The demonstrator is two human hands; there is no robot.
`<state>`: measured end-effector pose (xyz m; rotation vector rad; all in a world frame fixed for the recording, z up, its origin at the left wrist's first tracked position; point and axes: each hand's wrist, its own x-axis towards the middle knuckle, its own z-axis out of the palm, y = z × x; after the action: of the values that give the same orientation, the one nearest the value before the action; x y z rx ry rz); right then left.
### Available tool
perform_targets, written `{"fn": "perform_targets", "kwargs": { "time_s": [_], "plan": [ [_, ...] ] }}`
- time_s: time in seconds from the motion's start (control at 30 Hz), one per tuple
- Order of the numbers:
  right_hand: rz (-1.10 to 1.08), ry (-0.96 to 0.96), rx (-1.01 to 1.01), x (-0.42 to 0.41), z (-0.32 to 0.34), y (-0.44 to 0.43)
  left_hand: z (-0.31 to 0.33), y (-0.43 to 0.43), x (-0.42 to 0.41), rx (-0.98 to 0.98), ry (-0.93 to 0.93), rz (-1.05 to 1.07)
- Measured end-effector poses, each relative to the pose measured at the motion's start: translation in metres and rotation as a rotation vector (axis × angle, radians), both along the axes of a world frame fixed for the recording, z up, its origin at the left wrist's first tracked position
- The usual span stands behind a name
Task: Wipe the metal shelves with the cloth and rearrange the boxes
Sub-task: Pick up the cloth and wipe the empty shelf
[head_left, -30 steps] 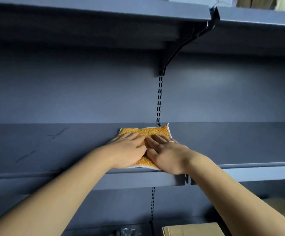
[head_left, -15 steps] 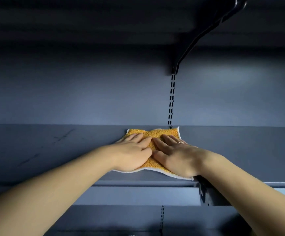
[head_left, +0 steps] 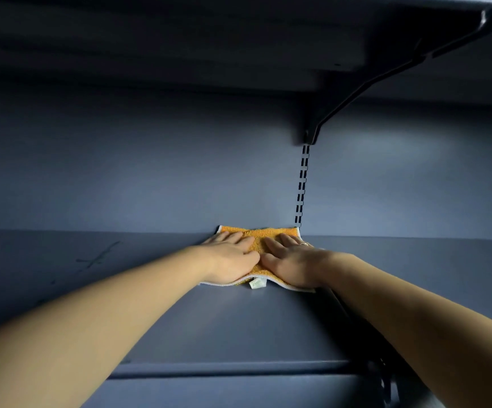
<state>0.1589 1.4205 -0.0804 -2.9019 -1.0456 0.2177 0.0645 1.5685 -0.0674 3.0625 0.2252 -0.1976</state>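
Note:
An orange cloth point(head_left: 258, 235) with a white hem lies flat on the blue-grey metal shelf point(head_left: 230, 325), its far edge against the back wall. My left hand point(head_left: 230, 260) presses on the cloth's left half with straight fingers. My right hand point(head_left: 290, 260), a ring on one finger, presses flat on the right half beside it. A small white label point(head_left: 257, 283) sticks out from the cloth's near edge. No boxes are in view.
The upper shelf point(head_left: 180, 39) hangs low overhead, held by a dark bracket point(head_left: 365, 92) on a slotted upright point(head_left: 301, 187). Dark scuff marks point(head_left: 97, 257) show on the shelf at the left. The shelf's front lip point(head_left: 224, 369) runs below my arms.
Both hands have pushed the cloth away from the shelf's front edge to the back wall. The camera has moved in closer and lower to the shelf.

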Motion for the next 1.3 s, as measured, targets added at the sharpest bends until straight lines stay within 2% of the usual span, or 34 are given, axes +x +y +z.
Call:
{"fn": "perform_targets", "kwargs": {
  "time_s": [0.13,0.43,0.77,0.97,1.13,1.3],
  "plan": [
    [0.023,-0.013,0.019,0.006,0.0,0.002,-0.004,0.005,0.009,-0.031,-0.062,0.011],
    [0.086,-0.067,-0.013,0.017,-0.005,0.006,-0.006,0.005,0.006,-0.046,-0.072,0.01],
    [-0.005,-0.056,-0.104,0.012,-0.003,0.021,-0.006,0.014,0.009,-0.047,-0.051,-0.004],
    [-0.074,-0.012,-0.068,-0.011,0.005,0.051,-0.009,0.046,-0.002,-0.056,-0.046,0.044],
    [-0.135,0.018,-0.015,-0.021,0.002,0.051,-0.005,0.039,-0.015,-0.044,-0.05,0.047],
    [-0.054,0.006,-0.041,-0.053,0.008,0.035,-0.008,0.032,-0.036,0.014,-0.036,0.04]
  ]
}}
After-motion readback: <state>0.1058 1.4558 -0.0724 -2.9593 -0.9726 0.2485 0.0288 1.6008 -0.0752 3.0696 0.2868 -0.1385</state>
